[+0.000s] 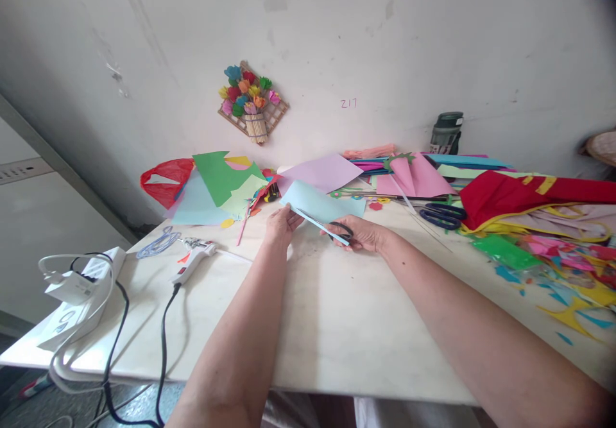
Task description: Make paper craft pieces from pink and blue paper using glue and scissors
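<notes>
A light blue sheet of paper (320, 202) is held just above the table, its left edge pinched by my left hand (282, 224). My right hand (362, 234) has its fingers in the black handles of a pair of scissors (341, 228). The blades lie along the near edge of the sheet, where a narrow blue strip hangs beside them toward my right hand. Behind the blue sheet lies a lilac sheet of paper (320, 172). A red paper flower (376, 206) rests to the right of the sheet.
On the left are a glue gun (192, 262), a coiled wire (158, 243) and a white power strip (81, 299) with cords. Green paper (224, 181) leans at the back. To the right lie dark-handled scissors (441, 215), a red cloth (505, 198) and paper scraps (568, 312). A bottle (446, 134) stands behind.
</notes>
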`<state>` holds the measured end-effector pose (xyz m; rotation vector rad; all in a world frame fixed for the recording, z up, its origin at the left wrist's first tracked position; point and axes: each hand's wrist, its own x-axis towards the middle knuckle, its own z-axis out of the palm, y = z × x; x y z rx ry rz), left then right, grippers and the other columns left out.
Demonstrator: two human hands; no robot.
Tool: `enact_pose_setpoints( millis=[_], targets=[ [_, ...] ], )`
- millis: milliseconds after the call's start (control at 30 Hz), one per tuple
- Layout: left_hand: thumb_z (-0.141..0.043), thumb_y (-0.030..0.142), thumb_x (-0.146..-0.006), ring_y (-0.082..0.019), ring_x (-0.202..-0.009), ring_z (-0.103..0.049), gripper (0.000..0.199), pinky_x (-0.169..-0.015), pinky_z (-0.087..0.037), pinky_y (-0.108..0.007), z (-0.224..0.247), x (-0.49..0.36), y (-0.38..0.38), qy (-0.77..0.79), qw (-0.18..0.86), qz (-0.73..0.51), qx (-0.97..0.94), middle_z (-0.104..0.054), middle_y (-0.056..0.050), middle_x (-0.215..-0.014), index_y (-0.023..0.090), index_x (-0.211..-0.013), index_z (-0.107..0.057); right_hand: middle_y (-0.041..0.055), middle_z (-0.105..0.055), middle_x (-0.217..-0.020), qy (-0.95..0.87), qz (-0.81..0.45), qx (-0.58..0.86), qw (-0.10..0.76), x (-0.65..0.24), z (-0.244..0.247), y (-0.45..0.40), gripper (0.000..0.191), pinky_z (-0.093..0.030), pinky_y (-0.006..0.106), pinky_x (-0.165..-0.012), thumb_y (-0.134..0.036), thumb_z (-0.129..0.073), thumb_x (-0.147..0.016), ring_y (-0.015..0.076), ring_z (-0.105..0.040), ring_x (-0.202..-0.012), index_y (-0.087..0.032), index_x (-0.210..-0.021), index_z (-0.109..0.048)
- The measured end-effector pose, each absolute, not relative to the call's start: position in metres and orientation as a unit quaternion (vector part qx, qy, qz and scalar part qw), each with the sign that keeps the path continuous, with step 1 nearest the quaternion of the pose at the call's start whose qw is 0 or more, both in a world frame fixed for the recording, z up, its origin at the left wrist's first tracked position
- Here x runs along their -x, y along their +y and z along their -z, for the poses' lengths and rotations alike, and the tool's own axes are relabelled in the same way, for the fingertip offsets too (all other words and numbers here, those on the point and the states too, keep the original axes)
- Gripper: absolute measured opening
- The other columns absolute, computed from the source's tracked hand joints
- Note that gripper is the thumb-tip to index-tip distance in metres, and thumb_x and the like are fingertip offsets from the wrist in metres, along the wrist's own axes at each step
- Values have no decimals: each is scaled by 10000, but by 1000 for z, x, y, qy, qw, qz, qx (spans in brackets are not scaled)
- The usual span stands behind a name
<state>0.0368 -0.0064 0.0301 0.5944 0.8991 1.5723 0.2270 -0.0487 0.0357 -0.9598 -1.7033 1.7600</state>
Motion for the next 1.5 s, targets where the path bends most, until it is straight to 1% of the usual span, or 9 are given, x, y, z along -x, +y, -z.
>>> enact_pose_setpoints(
  millis=[200, 500, 733, 1000, 1200, 1333, 1500],
  targets=[
    [-533, 125, -734, -149, -595, -619, 21, -685, -520, -343, -27, -37, -4, 381, 583, -663, -275, -594, -41, -587, 113, -719, -541, -23, -491, -496, -629, -640, 358, 257, -227, -34, -48, 465, -145, 150, -267, -515, -528, -712, 37, -383, -332, -110, -940, -542],
    [-535, 120, -731, -157, -584, -619, 29, -675, -521, -361, -29, -36, -6, 383, 576, -669, -272, -596, -50, -602, 108, -706, -529, -34, -469, -481, -623, -644, 357, 264, -225, -36, -49, 398, -118, 151, -279, -463, -531, -724, 33, -360, -317, -111, -909, -547],
    [-534, 113, -728, -154, -583, -617, 27, -688, -519, -371, -29, -36, -6, 383, 573, -672, -272, -595, -47, -608, 108, -704, -522, -55, -444, -441, -620, -635, 366, 281, -221, -38, -52, 404, -213, 162, -315, -474, -563, -699, 25, -317, -317, -97, -845, -563],
    [-518, 117, -738, -142, -574, -611, 23, -664, -523, -340, -30, -37, -8, 389, 577, -664, -274, -586, -37, -592, 107, -717, -519, -69, -409, -402, -621, -632, 364, 287, -221, -37, -51, 372, -215, 167, -307, -449, -584, -688, 29, -300, -310, -93, -793, -572],
    [-537, 127, -726, -133, -555, -601, 23, -647, -524, -340, -30, -33, -5, 390, 565, -684, -247, -583, -30, -606, 114, -738, -523, -57, -439, -428, -616, -647, 363, 266, -223, -41, -53, 363, -229, 161, -317, -428, -574, -703, 30, -324, -324, -91, -836, -569],
    [-553, 122, -709, -134, -562, -601, 31, -647, -523, -335, -30, -32, -5, 391, 570, -678, -251, -587, -35, -620, 112, -728, -531, -50, -451, -448, -621, -647, 362, 254, -224, -39, -52, 410, -206, 162, -319, -471, -569, -695, 31, -335, -327, -101, -873, -567],
    [-543, 132, -715, -135, -559, -601, 27, -633, -526, -327, -30, -35, -6, 386, 583, -664, -265, -588, -36, -619, 112, -732, -538, -40, -468, -483, -623, -644, 367, 249, -226, -37, -51, 424, -166, 164, -316, -500, -554, -694, 27, -328, -327, -118, -878, -569]
  ],
)
